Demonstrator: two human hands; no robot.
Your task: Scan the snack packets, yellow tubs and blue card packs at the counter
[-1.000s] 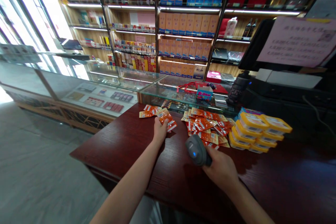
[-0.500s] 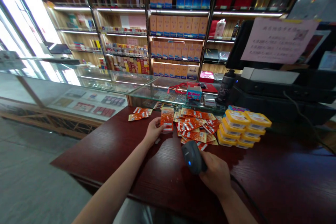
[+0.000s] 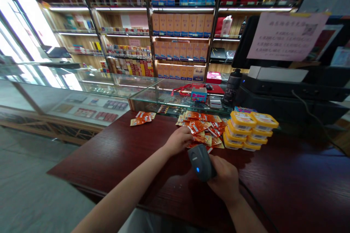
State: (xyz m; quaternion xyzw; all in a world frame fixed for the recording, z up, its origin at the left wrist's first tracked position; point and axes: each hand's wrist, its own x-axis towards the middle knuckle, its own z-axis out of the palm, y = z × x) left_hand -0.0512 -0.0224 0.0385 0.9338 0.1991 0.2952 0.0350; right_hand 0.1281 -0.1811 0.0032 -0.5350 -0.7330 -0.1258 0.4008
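My left hand (image 3: pixel 180 140) is at the left side of a heap of small orange-and-cream snack packets. Its fingers are curled in on the edge of an orange packet (image 3: pixel 198 127), and the fingertips are partly hidden among the packets. My right hand (image 3: pixel 225 178) is wrapped round the handle of a dark grey barcode scanner (image 3: pixel 201 162). A blue light glows on the scanner, which is held above the table just in front of the heap. Two or so similar packets (image 3: pixel 142 118) lie apart on the table's far left.
Yellow-lidded plastic tubs (image 3: pixel 243 131) are stacked right of the heap. The dark red table (image 3: pixel 115 160) meets a glass display counter (image 3: pixel 142 96) behind. A black bottle (image 3: pixel 232 87) and a monitor (image 3: pixel 246 43) stand at the right. The scanner's cable (image 3: pixel 254 198) trails toward the front.
My left hand has moved right, from holding an orange packet upright beside the heap to the heap itself. The right hand and scanner stay nearly in place. The view has shifted slightly.
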